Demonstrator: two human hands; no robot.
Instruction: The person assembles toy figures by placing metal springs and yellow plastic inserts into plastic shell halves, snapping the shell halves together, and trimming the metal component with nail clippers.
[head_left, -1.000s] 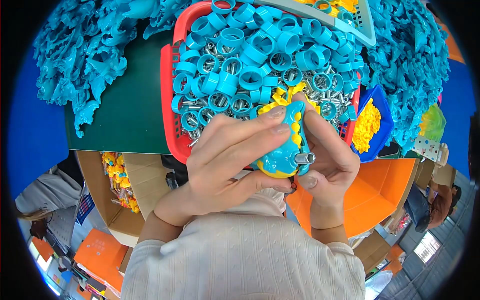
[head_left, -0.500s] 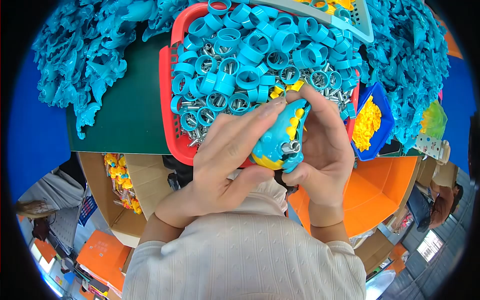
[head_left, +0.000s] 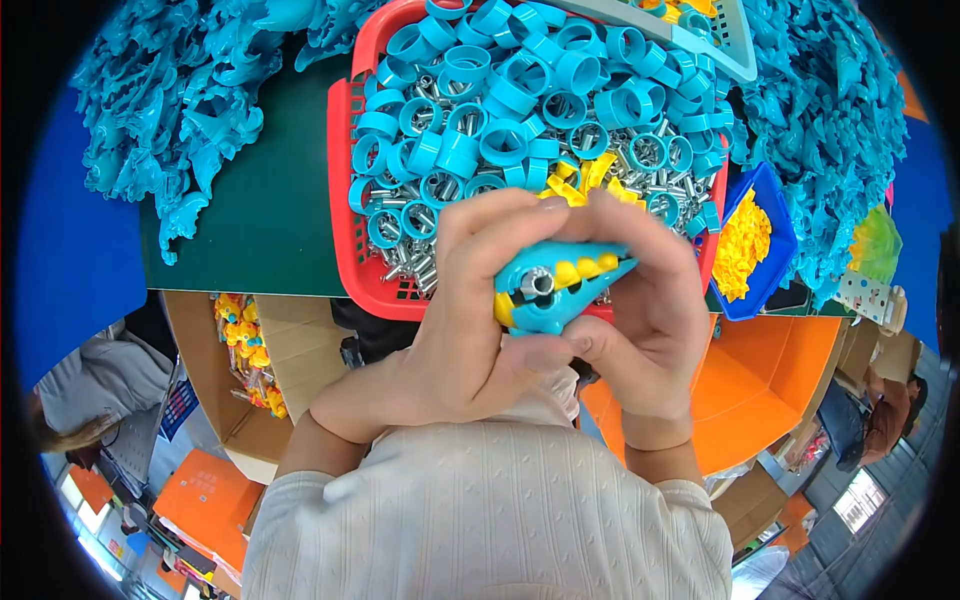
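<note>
Both hands hold a blue plastic toy piece with yellow bumps along one side, shaped somewhat like an animal head. A short metal tube sits in its side, facing up. My left hand is closed around the rounded left end, thumb underneath. The pointed right end lies within my right hand, whose fingers curl over it, with the thumb pressing below. Just beyond my fingers, yellow plastic pieces lie on blue rings and loose metal tubes in a red basket.
Heaps of blue plastic parts flank the basket. A blue tray of small yellow pieces stands right. A grey-green basket overlaps the back rim. Below the table edge are an orange bin and a cardboard box. People are at both sides.
The toy piece has been turned from upright to lying sideways, its pointed end now to the right. The metal tube has moved to the left, and both hands have shifted their grip.
</note>
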